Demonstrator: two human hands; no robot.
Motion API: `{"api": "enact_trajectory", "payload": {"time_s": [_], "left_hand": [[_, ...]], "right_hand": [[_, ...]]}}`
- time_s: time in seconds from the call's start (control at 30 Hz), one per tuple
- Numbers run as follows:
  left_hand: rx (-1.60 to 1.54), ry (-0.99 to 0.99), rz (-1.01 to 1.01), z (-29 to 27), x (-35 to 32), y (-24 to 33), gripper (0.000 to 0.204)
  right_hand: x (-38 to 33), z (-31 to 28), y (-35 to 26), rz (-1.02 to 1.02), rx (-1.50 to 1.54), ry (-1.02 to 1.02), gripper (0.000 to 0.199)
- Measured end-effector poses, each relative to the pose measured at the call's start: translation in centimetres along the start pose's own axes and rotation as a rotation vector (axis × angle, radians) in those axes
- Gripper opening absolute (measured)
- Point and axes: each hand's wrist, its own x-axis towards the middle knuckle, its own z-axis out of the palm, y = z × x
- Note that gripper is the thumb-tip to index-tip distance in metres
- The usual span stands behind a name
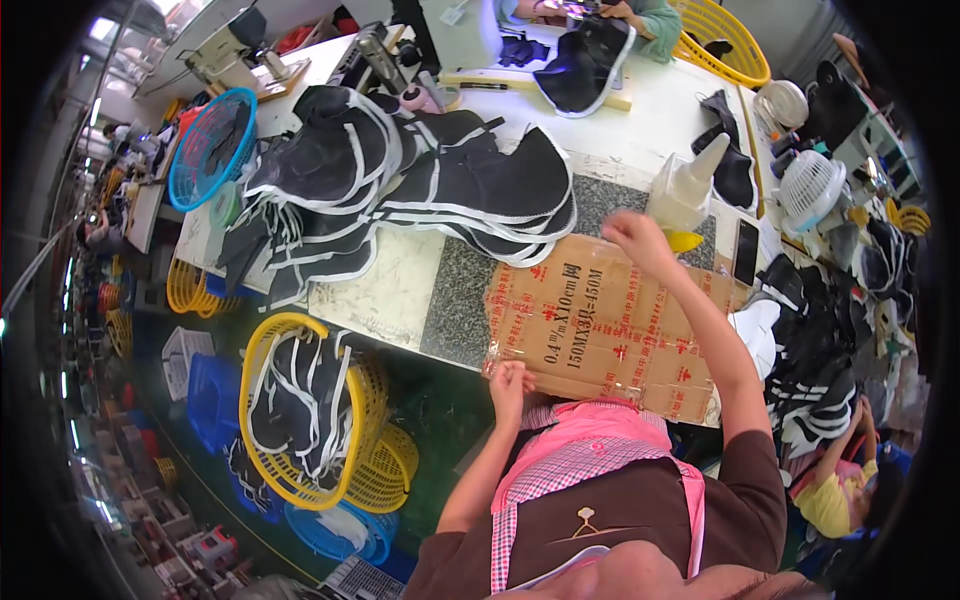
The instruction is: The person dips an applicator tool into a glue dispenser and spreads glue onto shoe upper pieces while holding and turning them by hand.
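A brown cardboard sheet point(590, 330) with red and black print and clear tape lies on the table in front of me. My left hand point(512, 380) is at its near left corner, fingers bent together in a pinch; what they hold, if anything, is hidden. Over the sheet's far edge, my right hand point(634, 240) has its fingers curled closed, with nothing identifiable in them. Close to that hand stands a whitish bottle with a pointed nozzle point(690, 185), and a small yellow thing point(683, 241) sits below it. Black fabric pieces with white edging point(480, 185) are piled to the left.
A yellow basket point(375, 400) of similar pieces stands left, below the table. A blue basket point(213, 150) is at the far left. A phone point(746, 252) and more black pieces point(810, 340) lie right. Across the table, a person's hands point(622, 14) work at a machine.
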Motion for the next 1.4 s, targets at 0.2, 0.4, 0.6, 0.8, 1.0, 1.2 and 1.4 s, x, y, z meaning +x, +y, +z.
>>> {"api": "enact_trajectory", "payload": {"time_s": [0.2, 0.4, 0.6, 0.8, 1.0, 1.2, 1.4], "left_hand": [[-0.112, 0.127, -0.034, -0.5, -4.2, 0.4, 0.012], [-0.126, 0.121, -0.052, -1.7, -5.9, -0.9, 0.019], [0.068, -0.052, 0.122, 0.9, -6.9, 1.3, 0.031], [0.713, -0.347, 0.916, 6.7, -5.4, 5.1, 0.009], [1.225, -0.742, 1.011, 10.4, -0.2, 4.1, 0.076], [1.582, -0.948, 0.973, 9.1, 2.8, 8.3, 0.104], [1.732, -0.943, 1.121, 8.3, 5.1, 8.0, 0.087]], "right_hand": [[12.9, 6.4, -0.1, -0.03, -0.145, 0.354, 0.074], [9.8, 5.8, -6.6, -0.061, 0.187, 0.163, 0.027], [-11.7, 0.7, -7.1, 0.051, 0.724, 0.258, 0.023], [-29.2, -1.8, 5.0, 0.273, 0.071, 0.337, 0.013], [-30.5, -4.4, 6.0, 0.331, -0.068, 0.337, 0.02], [-23.0, -8.1, 7.6, 0.135, 0.077, 0.602, 0.036], [-10.3, -5.1, 9.4, 0.224, 0.033, 0.527, 0.039]]}}
